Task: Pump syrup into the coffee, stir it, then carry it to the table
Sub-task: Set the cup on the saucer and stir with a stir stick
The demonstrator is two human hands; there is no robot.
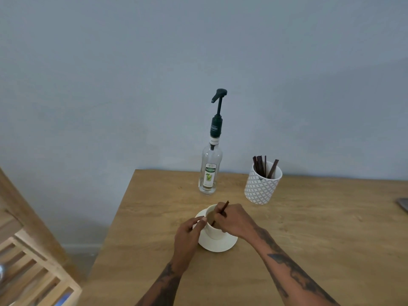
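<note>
Two bare forearms reach in from 6 o'clock over a wooden counter (pixel 309 217). At the centre, a cream cup (pixel 215 230) of pale brown coffee stands on a matching saucer (pixel 220 246). The left hand (pixel 187 235), at the cup's 9 o'clock, has its fingertips closed on the cup's rim or handle; which one is unclear. The right hand (pixel 234 219), at the cup's 3 o'clock, pinches a dark stir stick (pixel 224 207) whose lower end dips into the coffee. Farther off, at 12 o'clock, a clear syrup bottle (pixel 209 171) with a dark pump stands upright near the wall. At its 3 o'clock, well apart, a patterned white pot (pixel 261 186) holds more dark sticks.
</note>
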